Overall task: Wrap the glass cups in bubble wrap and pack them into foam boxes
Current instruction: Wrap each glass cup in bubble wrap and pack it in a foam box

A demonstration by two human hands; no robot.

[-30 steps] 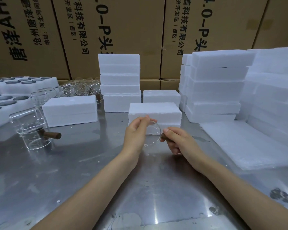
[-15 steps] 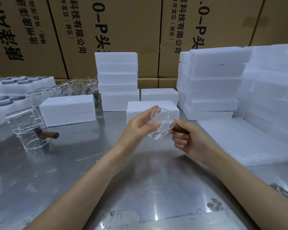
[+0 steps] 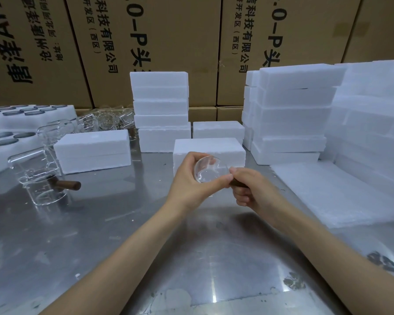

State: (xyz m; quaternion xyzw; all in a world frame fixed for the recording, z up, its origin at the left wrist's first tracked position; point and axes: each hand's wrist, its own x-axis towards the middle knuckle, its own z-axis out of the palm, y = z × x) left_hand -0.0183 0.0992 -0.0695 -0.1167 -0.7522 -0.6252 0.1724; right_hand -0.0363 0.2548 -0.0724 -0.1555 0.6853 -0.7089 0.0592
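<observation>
Centrally in the frame, a glass cup (image 3: 208, 169) is held above the metal table (image 3: 114, 242) by both hands. The left hand (image 3: 191, 180) is curled around the glass body, with the thumb under the cup and the fingers over its far side. The right hand (image 3: 251, 189) is closed around the dark wooden handle (image 3: 236, 183), which projects from the right side of the cup. The open mouth of the cup appears to be turned toward the camera, though the clear glass makes this hard to confirm.

Directly behind the hands, a closed foam box (image 3: 210, 147) is set on the table. A second foam box (image 3: 92, 150) lies at the left of centre, and a stack of foam boxes (image 3: 160, 110) stands behind it at upper centre. Further foam stacks (image 3: 291, 114) are located at the right of the frame. A pile of bubble wrap sheets (image 3: 337, 192) lies flat at the right edge of the table.

At the left, a glass cup with a wooden handle (image 3: 46, 187) stands on the table, with more glassware (image 3: 100, 120) behind it. Foam trays (image 3: 0, 123) with round recesses are placed at the far left. Printed cardboard cartons (image 3: 168, 35) fill the background.
</observation>
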